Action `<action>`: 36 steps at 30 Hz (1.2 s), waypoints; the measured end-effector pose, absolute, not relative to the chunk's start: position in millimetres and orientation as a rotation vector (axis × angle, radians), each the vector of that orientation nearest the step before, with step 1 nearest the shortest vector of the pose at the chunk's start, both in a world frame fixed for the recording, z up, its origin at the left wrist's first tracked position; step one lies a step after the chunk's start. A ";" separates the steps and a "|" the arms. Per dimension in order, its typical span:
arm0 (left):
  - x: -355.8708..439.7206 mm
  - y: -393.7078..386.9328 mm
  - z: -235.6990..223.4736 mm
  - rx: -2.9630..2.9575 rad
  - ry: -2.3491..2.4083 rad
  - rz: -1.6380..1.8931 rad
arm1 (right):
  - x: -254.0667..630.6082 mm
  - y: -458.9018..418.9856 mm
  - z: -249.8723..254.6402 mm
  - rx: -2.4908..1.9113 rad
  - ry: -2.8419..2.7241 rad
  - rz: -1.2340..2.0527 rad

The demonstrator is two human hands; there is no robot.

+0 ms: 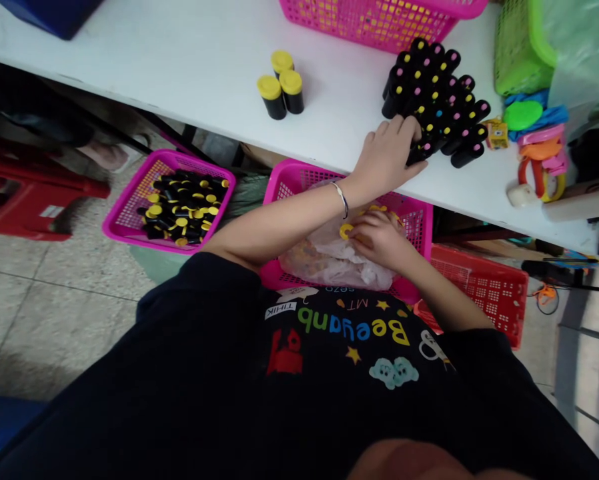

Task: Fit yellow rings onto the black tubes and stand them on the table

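Note:
My left hand [389, 157] reaches over the table's front edge, its thumb and fingers closed around a black tube [417, 150] at the near side of a cluster of similar tubes [437, 93]. Yellow, pink and blue dots show on their upper ends. Lower down, my right hand [382, 240] pinches a yellow cap [346, 231] above a clear plastic bag [329, 263]. The bag lies in a pink basket [422, 230] against my body, with more yellow caps partly hidden behind the hand. Three black tubes with yellow caps [282, 87] stand upright on the table.
Left of me, a pink basket [110, 223] holds many black tubes with yellow caps. Another pink basket [364, 17] and a green basket [514, 60] stand on the white table [179, 60]. Below are a red crate [499, 300] and a red stool [34, 193]. Someone's foot [112, 155] shows under the table.

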State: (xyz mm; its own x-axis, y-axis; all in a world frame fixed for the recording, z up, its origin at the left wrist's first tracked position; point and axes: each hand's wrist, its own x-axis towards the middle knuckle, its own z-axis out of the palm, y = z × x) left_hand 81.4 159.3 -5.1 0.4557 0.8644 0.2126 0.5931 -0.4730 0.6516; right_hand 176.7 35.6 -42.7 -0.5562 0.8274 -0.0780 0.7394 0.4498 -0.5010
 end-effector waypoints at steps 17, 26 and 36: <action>-9.5 186.6 -7.1 2.126 1.024 0.772 | 158.9 54.3 -89.4 -1.438 -1.999 1.300; -17.4 189.6 -3.7 2.145 1.072 0.671 | 144.5 118.2 -131.2 -1.592 -1.647 1.703; -21.2 192.8 -4.6 2.167 1.073 0.616 | 162.9 78.2 -84.5 -1.560 -1.361 1.660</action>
State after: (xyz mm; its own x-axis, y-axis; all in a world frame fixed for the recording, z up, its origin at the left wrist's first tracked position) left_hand -21.2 192.8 -4.6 0.5578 0.8203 0.1265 0.5227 -0.4656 0.7141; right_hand 162.9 78.2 -84.5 -0.2329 0.8610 -0.4522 0.2747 -0.3878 -0.8799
